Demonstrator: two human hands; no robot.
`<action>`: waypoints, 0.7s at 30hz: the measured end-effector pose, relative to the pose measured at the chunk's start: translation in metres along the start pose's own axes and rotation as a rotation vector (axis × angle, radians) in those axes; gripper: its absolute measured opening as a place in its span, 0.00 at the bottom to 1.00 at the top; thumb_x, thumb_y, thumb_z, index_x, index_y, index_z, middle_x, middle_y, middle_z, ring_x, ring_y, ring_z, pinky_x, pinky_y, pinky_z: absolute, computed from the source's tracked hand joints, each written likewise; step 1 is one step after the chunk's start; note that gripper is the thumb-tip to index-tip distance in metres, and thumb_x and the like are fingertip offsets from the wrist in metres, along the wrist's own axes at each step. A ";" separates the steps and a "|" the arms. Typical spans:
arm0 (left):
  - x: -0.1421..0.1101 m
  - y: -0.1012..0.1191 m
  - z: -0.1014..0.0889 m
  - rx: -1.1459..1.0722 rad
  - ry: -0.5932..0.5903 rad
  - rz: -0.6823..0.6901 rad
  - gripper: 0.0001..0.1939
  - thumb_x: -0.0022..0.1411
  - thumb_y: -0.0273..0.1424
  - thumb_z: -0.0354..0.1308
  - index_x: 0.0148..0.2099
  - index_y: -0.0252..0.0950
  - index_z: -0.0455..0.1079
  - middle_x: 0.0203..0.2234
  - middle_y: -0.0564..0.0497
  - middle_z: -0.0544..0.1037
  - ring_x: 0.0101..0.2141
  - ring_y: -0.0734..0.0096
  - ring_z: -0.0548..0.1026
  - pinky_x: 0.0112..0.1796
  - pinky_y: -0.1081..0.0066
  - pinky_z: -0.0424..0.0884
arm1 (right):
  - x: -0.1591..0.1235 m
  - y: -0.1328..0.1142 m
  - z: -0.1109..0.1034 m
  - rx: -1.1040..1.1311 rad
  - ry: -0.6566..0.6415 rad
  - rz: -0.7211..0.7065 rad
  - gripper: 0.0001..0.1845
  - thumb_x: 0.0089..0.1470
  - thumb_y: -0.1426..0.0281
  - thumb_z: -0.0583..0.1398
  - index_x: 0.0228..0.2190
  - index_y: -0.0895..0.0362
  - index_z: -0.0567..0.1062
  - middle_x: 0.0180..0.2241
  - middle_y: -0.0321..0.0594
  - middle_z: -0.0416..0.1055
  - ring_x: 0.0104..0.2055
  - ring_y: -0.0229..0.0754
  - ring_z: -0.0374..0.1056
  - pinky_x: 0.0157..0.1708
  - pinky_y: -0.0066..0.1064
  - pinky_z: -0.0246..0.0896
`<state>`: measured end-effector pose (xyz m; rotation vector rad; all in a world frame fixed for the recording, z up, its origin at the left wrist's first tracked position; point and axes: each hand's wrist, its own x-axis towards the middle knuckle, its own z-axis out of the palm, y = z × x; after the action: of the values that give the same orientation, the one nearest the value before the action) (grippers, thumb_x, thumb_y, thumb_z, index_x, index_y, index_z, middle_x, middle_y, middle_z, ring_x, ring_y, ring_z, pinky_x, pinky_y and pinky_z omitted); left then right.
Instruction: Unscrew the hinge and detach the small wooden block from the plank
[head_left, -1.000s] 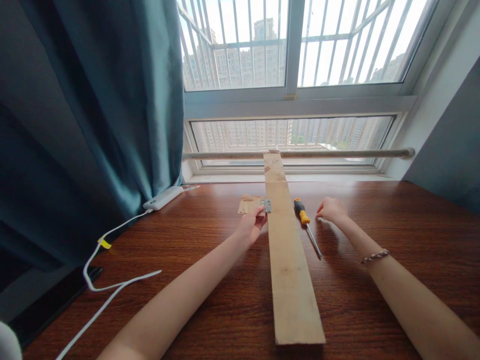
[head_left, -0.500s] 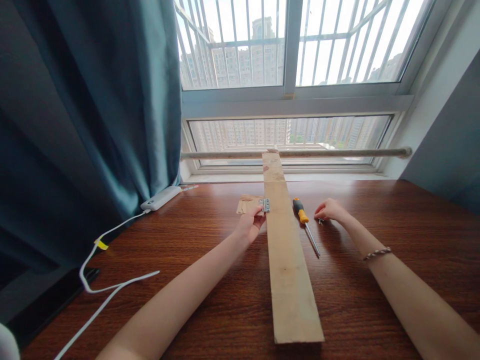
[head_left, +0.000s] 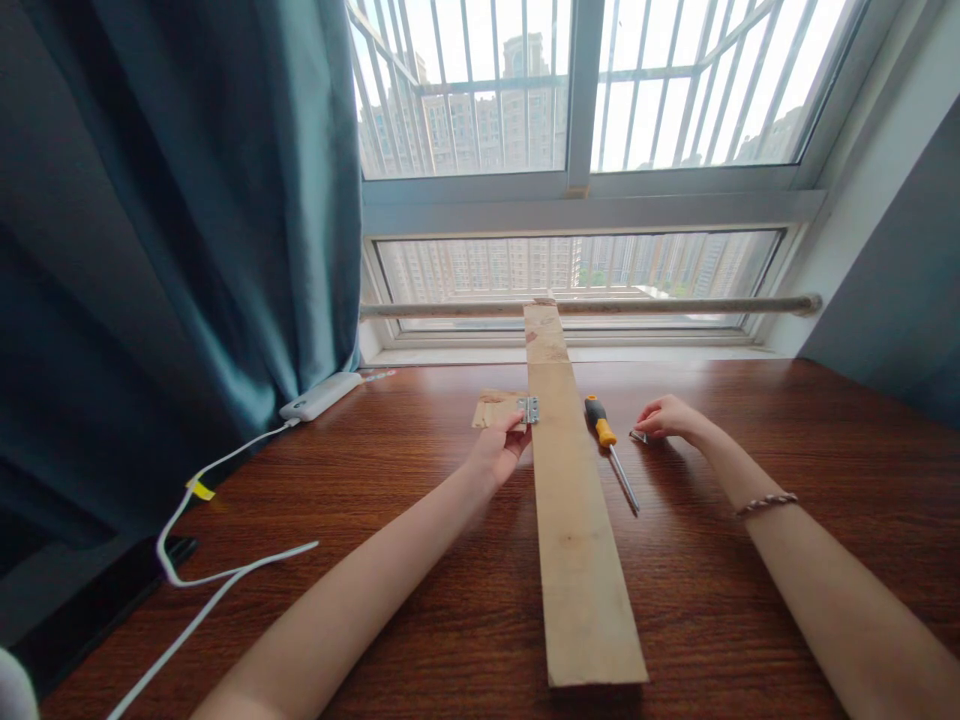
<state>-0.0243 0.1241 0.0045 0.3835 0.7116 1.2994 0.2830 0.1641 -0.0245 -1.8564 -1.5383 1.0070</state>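
Observation:
A long pale wooden board (head_left: 577, 520) lies lengthwise across the dark wooden table. A small wood block (head_left: 491, 408) sits against its left side, and a metal hinge (head_left: 532, 409) spans the joint between the two. My left hand (head_left: 499, 452) grips the small block, thumb on top at the hinge, with some fingers hidden beneath. Right of the board, my right hand (head_left: 666, 416) is closed in a pinch on a small screw (head_left: 639, 437) at the tabletop; whether more screws are there is too small to tell. Between board and hand lies a screwdriver (head_left: 611, 450) with a black and yellow handle.
A white power strip (head_left: 321, 397) rests at the table's back left, its white cable (head_left: 169, 530) running down the left side. Blue curtains (head_left: 300, 200) hang at the left. A horizontal rail (head_left: 675, 306) crosses before the window, behind the board's far end.
My right hand has shifted slightly right and up, fingers pinched at the screw. My left hand, the hinge, the board and the screwdriver stay in place.

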 end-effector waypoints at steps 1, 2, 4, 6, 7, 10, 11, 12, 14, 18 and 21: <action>0.000 0.000 0.000 0.002 -0.002 0.001 0.13 0.54 0.14 0.53 0.38 0.32 0.72 0.25 0.47 0.78 0.25 0.72 0.74 0.29 0.75 0.73 | 0.000 0.001 -0.002 0.006 -0.005 -0.012 0.10 0.30 0.71 0.69 0.17 0.62 0.74 0.19 0.41 0.72 0.22 0.36 0.66 0.21 0.22 0.63; 0.001 0.000 0.000 0.004 -0.004 0.001 0.12 0.54 0.14 0.53 0.38 0.32 0.72 0.25 0.46 0.78 0.25 0.72 0.74 0.29 0.75 0.73 | 0.000 0.003 -0.003 0.007 -0.009 -0.023 0.10 0.30 0.72 0.69 0.17 0.62 0.74 0.19 0.41 0.71 0.22 0.35 0.66 0.21 0.22 0.62; 0.001 -0.001 -0.001 0.008 -0.007 0.002 0.12 0.55 0.14 0.53 0.38 0.31 0.72 0.25 0.46 0.78 0.25 0.73 0.74 0.29 0.75 0.73 | 0.001 0.004 -0.004 -0.006 -0.019 -0.047 0.09 0.30 0.72 0.69 0.18 0.62 0.74 0.18 0.39 0.70 0.21 0.34 0.64 0.19 0.22 0.60; 0.001 -0.001 -0.001 0.014 -0.008 0.007 0.12 0.55 0.14 0.53 0.38 0.31 0.71 0.26 0.46 0.78 0.25 0.73 0.74 0.29 0.76 0.73 | 0.002 0.005 -0.002 -0.032 -0.027 -0.073 0.08 0.31 0.72 0.68 0.18 0.62 0.75 0.16 0.38 0.69 0.19 0.33 0.62 0.18 0.21 0.57; 0.001 -0.001 -0.001 0.017 -0.008 0.011 0.12 0.54 0.14 0.53 0.39 0.30 0.71 0.26 0.46 0.78 0.25 0.73 0.75 0.29 0.76 0.73 | 0.002 0.005 -0.002 -0.047 -0.030 -0.086 0.08 0.32 0.72 0.68 0.18 0.63 0.75 0.16 0.38 0.69 0.19 0.32 0.61 0.18 0.21 0.56; 0.001 -0.001 -0.002 0.021 -0.009 0.015 0.11 0.54 0.14 0.53 0.39 0.28 0.71 0.27 0.45 0.78 0.26 0.72 0.75 0.30 0.75 0.74 | 0.004 0.005 0.000 -0.090 -0.049 -0.123 0.09 0.34 0.70 0.67 0.21 0.62 0.77 0.17 0.38 0.70 0.19 0.33 0.61 0.18 0.21 0.57; 0.001 -0.001 -0.002 0.021 -0.011 0.015 0.11 0.54 0.14 0.53 0.39 0.28 0.71 0.27 0.45 0.78 0.26 0.72 0.75 0.30 0.75 0.74 | 0.005 0.004 0.001 -0.104 -0.060 -0.132 0.10 0.34 0.69 0.67 0.22 0.62 0.77 0.18 0.38 0.70 0.20 0.33 0.62 0.18 0.21 0.57; 0.001 -0.001 -0.002 0.021 -0.013 0.014 0.11 0.54 0.14 0.53 0.39 0.28 0.71 0.27 0.45 0.78 0.26 0.72 0.75 0.30 0.75 0.74 | 0.006 0.004 0.002 -0.119 -0.071 -0.139 0.10 0.34 0.69 0.67 0.23 0.62 0.77 0.19 0.38 0.71 0.20 0.33 0.63 0.18 0.21 0.57; 0.001 -0.001 -0.002 0.022 -0.018 0.013 0.10 0.55 0.14 0.53 0.38 0.28 0.71 0.27 0.45 0.78 0.26 0.73 0.75 0.30 0.74 0.74 | 0.007 0.004 0.004 -0.152 -0.085 -0.144 0.10 0.33 0.70 0.67 0.23 0.61 0.77 0.19 0.37 0.71 0.20 0.33 0.63 0.17 0.20 0.56; 0.001 -0.001 -0.002 0.021 -0.008 0.018 0.10 0.55 0.15 0.53 0.38 0.27 0.71 0.27 0.45 0.78 0.25 0.72 0.75 0.30 0.74 0.74 | 0.005 0.001 0.008 -0.204 -0.049 -0.116 0.06 0.34 0.73 0.66 0.21 0.61 0.76 0.19 0.36 0.70 0.20 0.34 0.63 0.16 0.21 0.58; 0.000 -0.001 0.000 0.017 -0.001 0.023 0.10 0.54 0.14 0.53 0.38 0.27 0.71 0.27 0.45 0.78 0.26 0.72 0.75 0.30 0.75 0.74 | -0.001 -0.004 0.009 -0.240 -0.021 -0.065 0.05 0.35 0.74 0.65 0.20 0.62 0.75 0.18 0.37 0.70 0.20 0.35 0.65 0.18 0.22 0.61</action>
<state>-0.0237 0.1236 0.0039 0.4070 0.7197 1.3155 0.2734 0.1638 -0.0266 -1.9447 -1.7867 0.8455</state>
